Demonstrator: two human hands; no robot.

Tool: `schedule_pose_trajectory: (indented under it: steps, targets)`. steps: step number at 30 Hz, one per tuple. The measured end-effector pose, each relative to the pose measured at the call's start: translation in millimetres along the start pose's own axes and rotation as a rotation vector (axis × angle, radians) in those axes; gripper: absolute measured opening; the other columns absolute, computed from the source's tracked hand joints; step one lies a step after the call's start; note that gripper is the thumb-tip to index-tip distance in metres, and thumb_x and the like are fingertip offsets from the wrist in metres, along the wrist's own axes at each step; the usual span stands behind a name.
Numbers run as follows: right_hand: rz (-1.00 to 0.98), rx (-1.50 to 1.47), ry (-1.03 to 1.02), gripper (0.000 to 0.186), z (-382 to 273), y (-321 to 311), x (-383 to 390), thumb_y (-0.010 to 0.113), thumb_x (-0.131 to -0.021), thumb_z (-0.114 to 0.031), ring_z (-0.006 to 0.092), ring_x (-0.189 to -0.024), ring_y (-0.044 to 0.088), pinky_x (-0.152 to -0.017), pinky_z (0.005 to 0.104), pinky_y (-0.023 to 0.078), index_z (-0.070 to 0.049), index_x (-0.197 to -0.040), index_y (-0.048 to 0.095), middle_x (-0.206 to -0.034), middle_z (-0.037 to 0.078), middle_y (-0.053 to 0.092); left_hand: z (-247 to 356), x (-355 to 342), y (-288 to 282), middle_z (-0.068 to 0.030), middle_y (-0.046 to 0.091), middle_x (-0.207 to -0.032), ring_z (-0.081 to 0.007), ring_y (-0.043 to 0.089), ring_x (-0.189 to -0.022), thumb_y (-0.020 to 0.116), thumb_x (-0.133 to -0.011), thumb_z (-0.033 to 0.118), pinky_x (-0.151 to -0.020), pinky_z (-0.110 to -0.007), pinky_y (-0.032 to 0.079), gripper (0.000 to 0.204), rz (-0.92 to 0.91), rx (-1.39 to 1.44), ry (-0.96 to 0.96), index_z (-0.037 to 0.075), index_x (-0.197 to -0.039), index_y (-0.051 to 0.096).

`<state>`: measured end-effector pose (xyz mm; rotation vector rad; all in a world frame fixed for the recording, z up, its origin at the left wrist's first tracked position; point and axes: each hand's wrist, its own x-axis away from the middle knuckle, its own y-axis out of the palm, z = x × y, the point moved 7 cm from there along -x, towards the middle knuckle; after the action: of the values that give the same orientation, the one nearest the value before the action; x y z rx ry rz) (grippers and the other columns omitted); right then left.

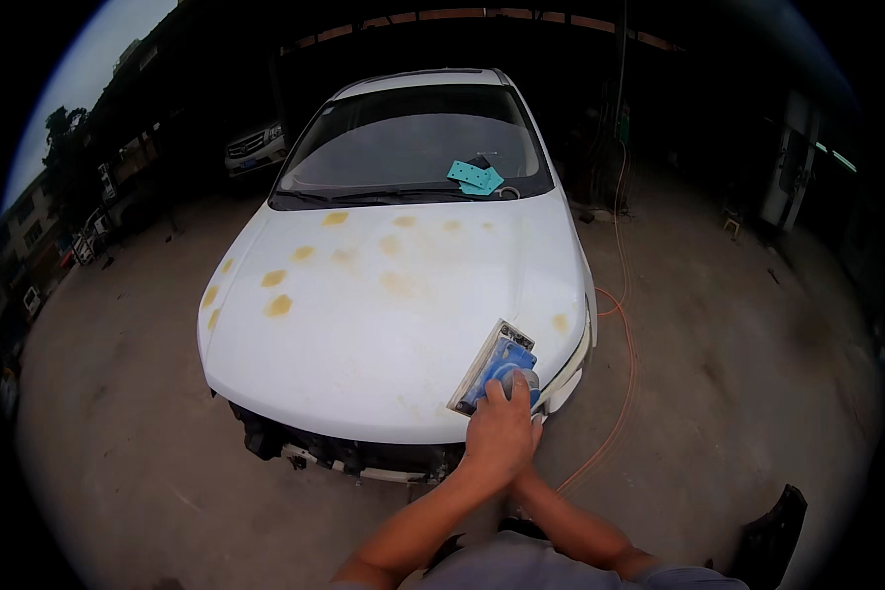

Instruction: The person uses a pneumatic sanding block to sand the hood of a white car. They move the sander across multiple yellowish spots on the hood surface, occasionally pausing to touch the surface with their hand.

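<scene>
Hands stacked, right mostly hidden, on sander

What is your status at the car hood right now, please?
Both hands stacked on blue rectangular sanding block, flat on white car hood front corner. Yellow filler patches across hood. Orange hose on ground alongside.

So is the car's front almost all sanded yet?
Not yet. Both hands press a blue sander on the white hood's front corner, near one yellow filler patch. Many yellow patches across the hood still show. Which ones are already sanded, I can't tell.
</scene>
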<state>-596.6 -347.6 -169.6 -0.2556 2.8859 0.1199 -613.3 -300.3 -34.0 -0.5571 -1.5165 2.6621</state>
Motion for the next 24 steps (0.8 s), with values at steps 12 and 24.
schedule_pose_trajectory:
  steps: [12, 24]
  targets:
    - [-0.011, -1.019, 0.079, 0.062, -35, -144, 19, 0.074, -0.082, -0.021, 0.0317, -0.112, 0.069, -0.109, 0.0518, 0.054, 0.002, -0.137, 0.056, -0.115, 0.015, 0.070, 8, 61, 115, -0.0213, 0.069, -0.109, -0.0311, 0.070, -0.098, 0.087, -0.086, 0.042, -0.086, -0.041, 0.056, 0.066, -0.360, 0.610, -0.131, -0.005, -0.120, 0.056]
    - [0.529, -0.552, 0.001, 0.064, -40, -430, 12, 0.082, -0.091, -0.017, 0.0171, -0.110, 0.064, -0.096, 0.0361, 0.053, -0.005, -0.145, 0.048, -0.124, 0.004, 0.063, 166, -50, 311, -0.0272, 0.071, -0.094, -0.0473, 0.070, -0.090, 0.077, -0.086, 0.030, -0.077, -0.051, 0.055, 0.039, -0.216, 0.580, -0.239, 0.001, -0.107, 0.062]
